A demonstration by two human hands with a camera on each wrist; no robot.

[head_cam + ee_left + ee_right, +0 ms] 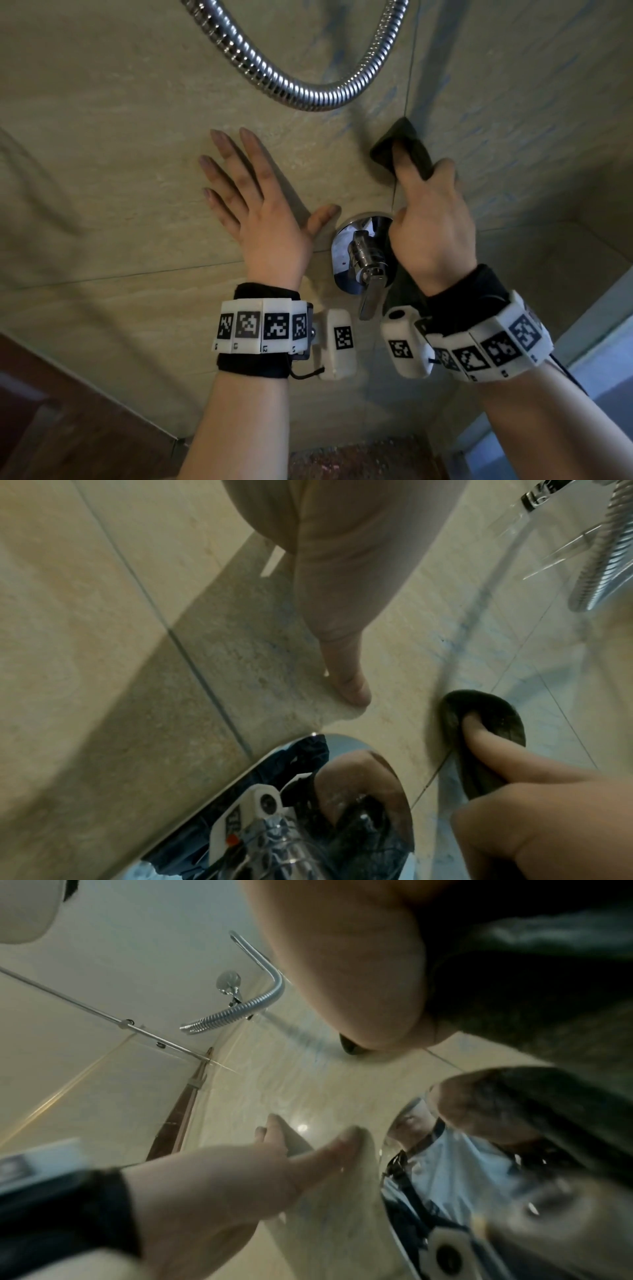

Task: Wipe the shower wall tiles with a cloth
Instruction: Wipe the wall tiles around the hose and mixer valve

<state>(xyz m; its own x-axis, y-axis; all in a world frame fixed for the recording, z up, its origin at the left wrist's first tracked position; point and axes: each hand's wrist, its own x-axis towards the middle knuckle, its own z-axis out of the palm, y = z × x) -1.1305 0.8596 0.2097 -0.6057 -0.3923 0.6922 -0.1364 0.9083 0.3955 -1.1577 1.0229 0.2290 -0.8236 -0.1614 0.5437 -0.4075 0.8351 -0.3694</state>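
My right hand [430, 219] grips a dark green cloth [400, 147] and presses it against the beige wall tiles [137, 137], just above the chrome valve. One finger lies stretched over the cloth [486, 723], the others curl around its lower part. My left hand [253, 202] lies flat on the tiles left of the valve, fingers straight and spread, holding nothing. Its thumb [352, 688] touches the wall near the valve plate. In the right wrist view the cloth [548, 993] fills the upper right, and the left hand [246, 1172] shows below.
A chrome valve plate with a lever handle [366, 260] sticks out of the wall between my hands. A ribbed metal shower hose [291, 75] loops above them. A shower head [227, 981] hangs higher up. Glass panel and rail [103, 1015] stand at the left; a wall corner runs at the right.
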